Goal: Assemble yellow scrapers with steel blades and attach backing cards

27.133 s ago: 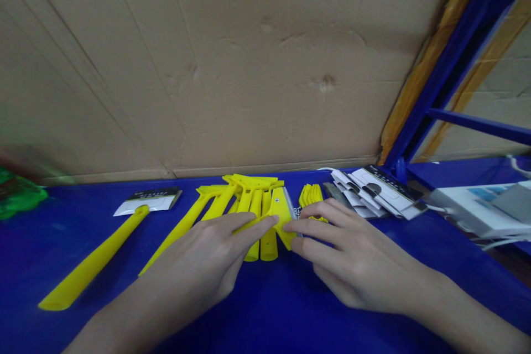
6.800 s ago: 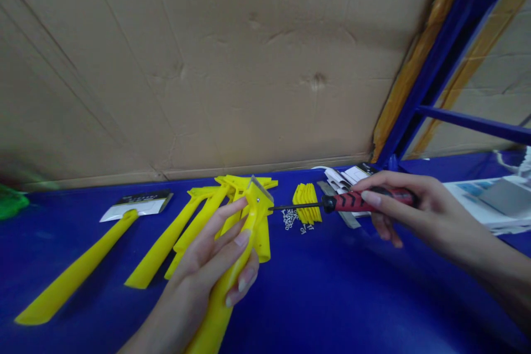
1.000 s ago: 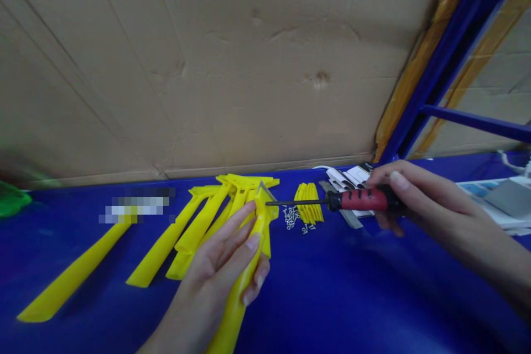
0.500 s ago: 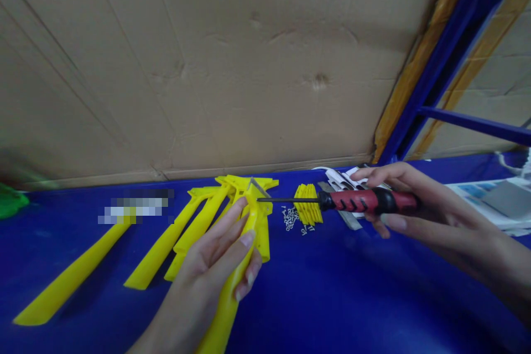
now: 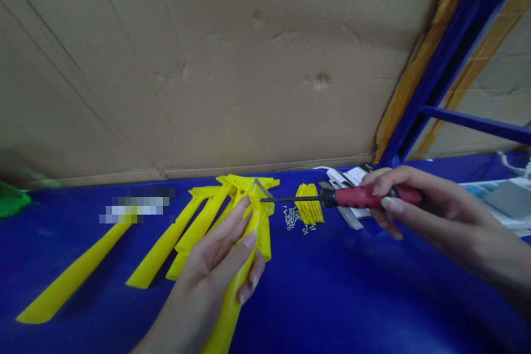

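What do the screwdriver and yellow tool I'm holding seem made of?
Screwdriver: the thin dark shaft is probably metal; the red-and-black handle has a dull sheen, perhaps plastic or rubber.

Yellow tool: seemingly smooth moulded plastic, given its even colour and soft highlights; its thin grey edge looks like metal.

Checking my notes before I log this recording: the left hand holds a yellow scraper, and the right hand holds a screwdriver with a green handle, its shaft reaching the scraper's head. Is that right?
Not quite: in the head view, the screwdriver in the right hand has a red and black handle, not green. The left hand does hold a yellow scraper, and the shaft reaches its head.
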`<state>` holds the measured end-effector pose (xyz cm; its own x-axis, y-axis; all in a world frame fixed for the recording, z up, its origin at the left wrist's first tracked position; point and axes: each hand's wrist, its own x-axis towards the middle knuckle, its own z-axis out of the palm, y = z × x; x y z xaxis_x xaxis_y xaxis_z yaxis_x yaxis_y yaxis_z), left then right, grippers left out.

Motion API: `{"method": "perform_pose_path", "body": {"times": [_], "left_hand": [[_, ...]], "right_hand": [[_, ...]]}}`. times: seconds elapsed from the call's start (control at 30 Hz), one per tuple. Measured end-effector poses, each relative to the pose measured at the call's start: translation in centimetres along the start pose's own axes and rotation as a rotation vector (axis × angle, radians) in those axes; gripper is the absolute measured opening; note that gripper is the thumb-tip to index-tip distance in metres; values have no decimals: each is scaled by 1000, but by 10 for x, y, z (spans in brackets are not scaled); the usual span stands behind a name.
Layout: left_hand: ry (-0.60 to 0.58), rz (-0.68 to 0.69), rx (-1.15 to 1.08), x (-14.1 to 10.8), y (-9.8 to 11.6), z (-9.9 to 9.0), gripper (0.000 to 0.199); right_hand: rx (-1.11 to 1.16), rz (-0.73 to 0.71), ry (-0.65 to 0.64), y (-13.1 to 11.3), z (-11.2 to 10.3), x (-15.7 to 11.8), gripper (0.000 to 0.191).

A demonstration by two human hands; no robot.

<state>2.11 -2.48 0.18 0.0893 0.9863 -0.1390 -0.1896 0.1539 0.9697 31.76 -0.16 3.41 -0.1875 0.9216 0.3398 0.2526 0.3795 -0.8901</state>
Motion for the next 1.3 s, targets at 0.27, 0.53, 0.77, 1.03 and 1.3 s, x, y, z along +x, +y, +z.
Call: {"method": "perform_pose_path", "body": {"times": [0.27,0.53,0.77,1.03,1.3], "left_hand": [[82,-26,-37,-3,-1,4,94],[-13,-48,3,1,-7,-1,99],[-22,-61,84,-2,6,-3,101],[17,-42,49,-3,6,2,89],[-56,-45,68,-2,10,-6,97]], "right_hand": [[-50,-28,-27,-1,1,0,22],[-36,53,3,-5,3,2,37],[-31,-16,-13,-5,1,1,19],[-136,-32,-22,-7,3,2,25],[-51,22,-65,-1,4,0,29]]}}
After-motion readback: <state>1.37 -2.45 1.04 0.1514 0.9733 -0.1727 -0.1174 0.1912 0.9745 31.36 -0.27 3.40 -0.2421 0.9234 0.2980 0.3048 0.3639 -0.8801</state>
